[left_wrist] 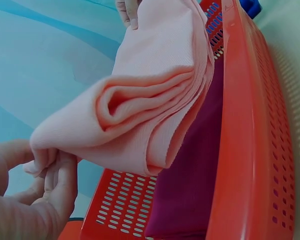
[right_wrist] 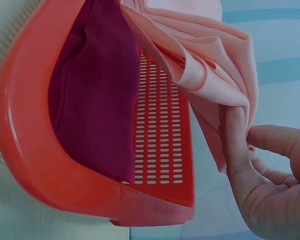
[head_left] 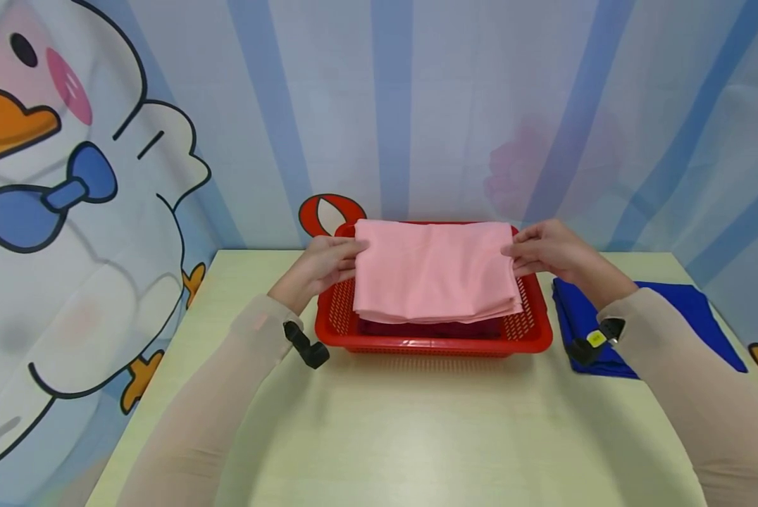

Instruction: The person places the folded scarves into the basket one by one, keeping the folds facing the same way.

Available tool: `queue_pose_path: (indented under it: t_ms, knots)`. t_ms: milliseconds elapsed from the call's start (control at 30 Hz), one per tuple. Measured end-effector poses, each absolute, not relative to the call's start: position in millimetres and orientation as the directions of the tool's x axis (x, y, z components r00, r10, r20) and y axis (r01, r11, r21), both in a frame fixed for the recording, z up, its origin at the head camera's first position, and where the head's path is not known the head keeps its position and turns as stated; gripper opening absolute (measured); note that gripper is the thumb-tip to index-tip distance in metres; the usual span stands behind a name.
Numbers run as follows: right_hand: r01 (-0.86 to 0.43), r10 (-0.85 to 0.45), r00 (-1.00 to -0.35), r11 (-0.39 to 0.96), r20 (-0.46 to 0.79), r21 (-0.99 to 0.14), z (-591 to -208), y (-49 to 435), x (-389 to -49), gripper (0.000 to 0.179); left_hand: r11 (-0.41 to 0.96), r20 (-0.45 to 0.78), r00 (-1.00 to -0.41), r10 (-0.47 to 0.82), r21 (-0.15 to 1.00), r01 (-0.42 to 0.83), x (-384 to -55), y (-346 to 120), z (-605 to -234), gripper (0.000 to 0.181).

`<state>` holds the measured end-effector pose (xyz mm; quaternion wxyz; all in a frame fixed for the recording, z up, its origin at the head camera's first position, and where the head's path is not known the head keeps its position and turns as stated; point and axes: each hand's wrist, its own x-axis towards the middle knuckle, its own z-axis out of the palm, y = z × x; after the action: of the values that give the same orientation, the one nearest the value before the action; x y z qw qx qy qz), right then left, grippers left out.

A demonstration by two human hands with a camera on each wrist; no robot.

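In the head view, the pink cloth (head_left: 436,271) is hiding most of the purple cloth (head_left: 430,329), the right sleeve (head_left: 683,380) is covering part of the blue cloth (head_left: 690,310), and the left edge is cutting off the printed duck (head_left: 106,274). Lettering (right_wrist: 172,210) on the red basket (head_left: 430,343) is looking too blurred to read.

A folded pink cloth (head_left: 436,271) hangs above the red basket (head_left: 436,344).

Matt, finely textured pink cloth (head_left: 436,271), smooth maroon cloth (right_wrist: 97,95), glossy red plastic basket (head_left: 430,343)
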<state>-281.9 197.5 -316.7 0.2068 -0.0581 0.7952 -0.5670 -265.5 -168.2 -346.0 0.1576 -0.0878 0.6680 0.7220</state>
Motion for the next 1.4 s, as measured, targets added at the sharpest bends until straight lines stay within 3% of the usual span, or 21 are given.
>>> queue_pose_path:
  t_ms: [1400]
  knots:
    - [0.163,-0.302,-0.89,0.488,-0.342,-0.857,-339.7,182.9,-305.0,0.026,0.093,-0.396,-0.917,0.043,0.916,-0.391,-280.4,-159.4,-366.3,0.043]
